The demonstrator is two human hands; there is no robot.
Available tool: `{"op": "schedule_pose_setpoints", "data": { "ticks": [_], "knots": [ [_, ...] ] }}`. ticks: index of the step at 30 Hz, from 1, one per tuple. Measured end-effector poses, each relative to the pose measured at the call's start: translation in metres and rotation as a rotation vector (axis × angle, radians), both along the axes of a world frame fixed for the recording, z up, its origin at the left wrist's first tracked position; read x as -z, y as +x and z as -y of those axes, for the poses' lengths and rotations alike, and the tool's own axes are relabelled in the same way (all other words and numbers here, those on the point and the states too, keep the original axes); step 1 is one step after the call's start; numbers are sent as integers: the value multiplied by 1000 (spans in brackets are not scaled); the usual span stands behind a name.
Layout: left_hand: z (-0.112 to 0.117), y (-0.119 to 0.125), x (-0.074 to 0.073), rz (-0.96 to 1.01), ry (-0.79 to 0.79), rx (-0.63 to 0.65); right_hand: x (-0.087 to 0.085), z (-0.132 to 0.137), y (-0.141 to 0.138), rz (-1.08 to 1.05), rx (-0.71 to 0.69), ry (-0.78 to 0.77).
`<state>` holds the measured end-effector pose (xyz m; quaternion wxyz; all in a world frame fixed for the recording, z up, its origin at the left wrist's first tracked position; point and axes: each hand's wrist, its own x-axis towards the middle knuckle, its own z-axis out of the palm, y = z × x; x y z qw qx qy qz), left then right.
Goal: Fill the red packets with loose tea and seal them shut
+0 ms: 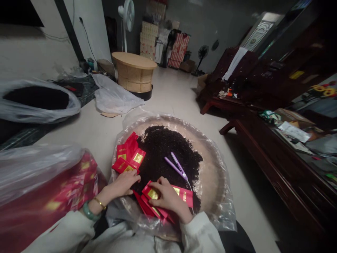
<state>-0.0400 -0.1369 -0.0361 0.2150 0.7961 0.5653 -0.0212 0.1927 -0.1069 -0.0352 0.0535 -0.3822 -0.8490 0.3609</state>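
A round tray lined with clear plastic holds a heap of dark loose tea leaves. My right hand is closed round a bundle of red packets with gold labels at the tray's near edge. My left hand, wearing a green bangle and a gold bracelet, rests with curled fingers at the edge of the leaves, beside the bundle; what its fingers pinch is hidden. More red packets lie fanned on the left of the heap. A purple heat-sealer clamp lies on the leaves.
A clear bag full of red packets sits at my left. A bag of dark leaves lies farther left. A wooden tub stands behind, a dark wooden table to the right. Fans and stacked boxes line the back wall.
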Motion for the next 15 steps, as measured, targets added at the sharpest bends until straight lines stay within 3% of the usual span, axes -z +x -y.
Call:
{"op": "schedule_pose_setpoints", "data": {
  "ticks": [3,8,15],
  "knots": [
    [1,-1,2,86,104,28,-4,-1,0,17,21,4],
    [-7,1,-1,191,214,217,-9,-6,5,-28,42,-4],
    [-31,11,-13,295,143,273,-7,-7,10,-64,75,-19]
  ]
}}
